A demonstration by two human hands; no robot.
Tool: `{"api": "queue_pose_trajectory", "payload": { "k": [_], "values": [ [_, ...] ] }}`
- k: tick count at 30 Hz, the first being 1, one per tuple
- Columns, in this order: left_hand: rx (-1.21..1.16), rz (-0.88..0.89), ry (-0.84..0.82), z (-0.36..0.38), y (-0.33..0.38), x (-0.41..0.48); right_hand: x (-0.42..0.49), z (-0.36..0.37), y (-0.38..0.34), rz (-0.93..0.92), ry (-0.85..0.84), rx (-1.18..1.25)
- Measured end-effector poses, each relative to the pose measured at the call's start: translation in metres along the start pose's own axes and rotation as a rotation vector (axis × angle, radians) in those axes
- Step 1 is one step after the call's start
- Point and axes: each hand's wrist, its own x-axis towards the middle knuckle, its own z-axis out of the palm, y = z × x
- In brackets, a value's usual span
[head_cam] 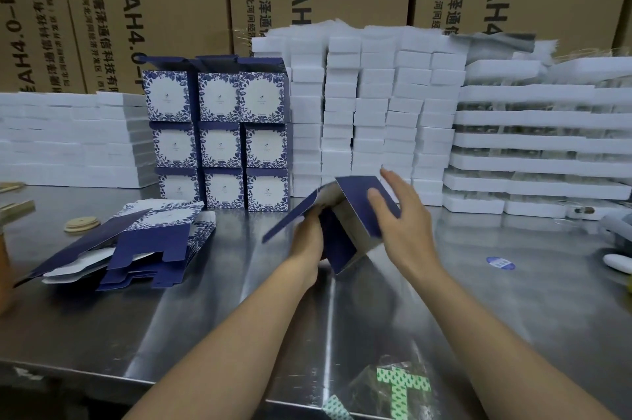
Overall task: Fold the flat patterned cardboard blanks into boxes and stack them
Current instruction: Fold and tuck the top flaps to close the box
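Left hand [307, 238] is gripping the open end of a half-formed box [342, 248] just above the desk [478, 282], while right hand [407, 224] is pressing nearly straight fingers on its blue side. Nine finished boxes [219, 139] are standing stacked behind, and a pile of flat blanks [136, 241] is waiting at left.

Steel table [478, 300]; stacked cartons [154, 9] behind

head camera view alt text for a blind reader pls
Two bare hands fold a dark blue cardboard blank into a box over a steel table: the left hand grips its lower part, the right hand rests on the top panel. Flat blanks lie left; nine finished patterned boxes stand stacked behind.
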Motion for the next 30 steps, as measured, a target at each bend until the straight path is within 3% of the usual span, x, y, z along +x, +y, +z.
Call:
{"api": "queue_pose_trajectory", "payload": {
  "k": [13,22,27,30],
  "values": [
    [0.013,-0.031,-0.06,-0.002,0.008,-0.002,-0.006,-0.002,-0.009,0.15,-0.185,0.075],
    [-0.002,0.038,-0.118,-0.003,0.012,-0.009,-0.003,0.0,-0.001,0.123,-0.173,0.028],
    [0.021,0.202,-0.099,0.007,0.015,-0.012,0.004,-0.001,0.018,0.111,-0.051,-0.148],
    [-0.002,0.405,-0.062,0.004,0.017,-0.011,0.011,-0.009,0.028,0.241,-0.132,-0.231]
  ]
}}
